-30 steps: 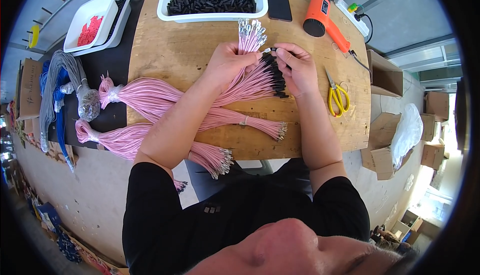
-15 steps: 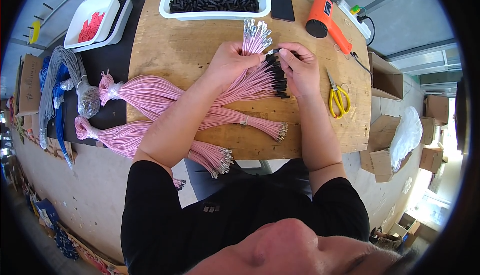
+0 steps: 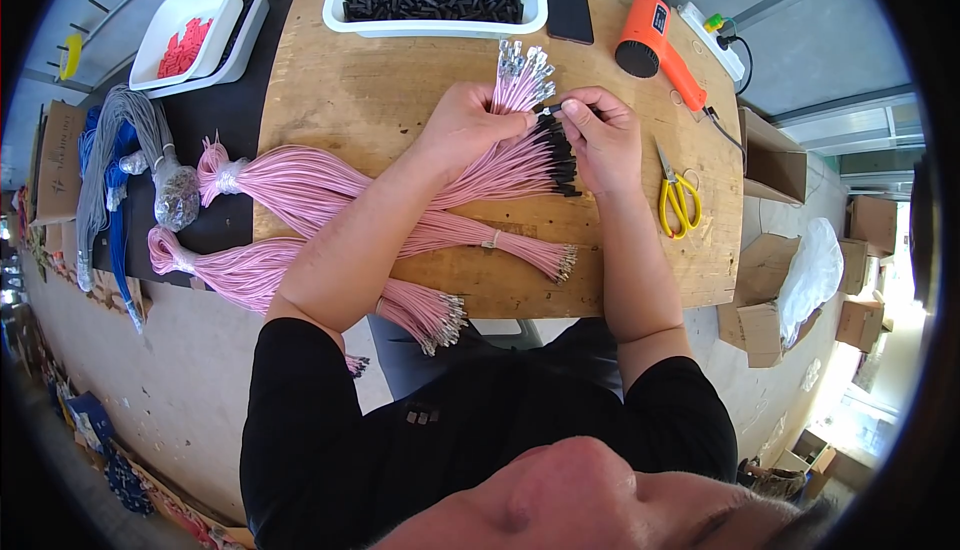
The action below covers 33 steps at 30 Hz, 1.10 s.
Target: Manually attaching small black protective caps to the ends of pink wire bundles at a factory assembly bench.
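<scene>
My left hand [image 3: 462, 130] is closed round a bundle of pink wires [image 3: 488, 172] lying across the wooden table. Bare metal terminals [image 3: 524, 68] fan out above its fingers. Other wires of this bundle end in black sleeves [image 3: 563, 160], spread below and between my hands. With thumb and forefinger, my right hand [image 3: 608, 145] pinches a small black sleeve at the tip of one wire, beside my left fingertips. The fingers partly hide how far the sleeve covers that terminal.
A white tub [image 3: 535, 18] of black sleeves stands at the back, beside a dark phone [image 3: 568, 5]. An orange heat gun [image 3: 645, 35] and yellow-handled scissors [image 3: 680, 200] lie right. More pink wire bundles [image 3: 290, 182] lie left, near grey wires [image 3: 128, 115] and a tray of red pieces [image 3: 205, 10].
Both hands stay nearly in place, still gripping the wires and the sleeve. The bare terminals above my left hand have shifted slightly right.
</scene>
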### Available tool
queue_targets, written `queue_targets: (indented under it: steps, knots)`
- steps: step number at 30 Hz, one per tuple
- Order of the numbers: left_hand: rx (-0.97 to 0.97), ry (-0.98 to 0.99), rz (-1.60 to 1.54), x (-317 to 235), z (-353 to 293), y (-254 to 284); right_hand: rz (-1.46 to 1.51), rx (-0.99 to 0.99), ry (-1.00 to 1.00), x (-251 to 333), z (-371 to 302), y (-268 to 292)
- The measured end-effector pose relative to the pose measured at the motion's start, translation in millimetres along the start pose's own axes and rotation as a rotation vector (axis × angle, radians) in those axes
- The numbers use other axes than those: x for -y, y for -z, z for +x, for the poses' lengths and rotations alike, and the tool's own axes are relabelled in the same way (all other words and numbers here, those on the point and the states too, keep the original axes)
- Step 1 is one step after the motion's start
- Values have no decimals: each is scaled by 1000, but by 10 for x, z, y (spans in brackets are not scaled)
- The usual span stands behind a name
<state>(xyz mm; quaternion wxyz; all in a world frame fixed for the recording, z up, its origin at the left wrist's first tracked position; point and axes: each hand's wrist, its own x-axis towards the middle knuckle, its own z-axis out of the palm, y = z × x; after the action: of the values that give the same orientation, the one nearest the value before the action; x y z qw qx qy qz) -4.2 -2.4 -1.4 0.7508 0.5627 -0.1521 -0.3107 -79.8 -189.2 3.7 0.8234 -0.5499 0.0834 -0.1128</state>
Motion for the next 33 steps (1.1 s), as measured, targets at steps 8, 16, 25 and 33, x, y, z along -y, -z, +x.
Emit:
queue_targets:
  steps: [8, 16, 25, 33]
  knots:
    - [-1, 25, -122, -16, -5, -31, -25, 0, 17, 47, 1, 14]
    - [13, 6, -41, 29, 9, 20, 122, 34, -123, 125, 10, 40]
    - [33, 2, -64, 0, -7, -19, 223, 125, -278, 44, 46, 135]
    - [42, 7, -54, 20, 2, 3, 200, 113, -274, 63, 43, 127]
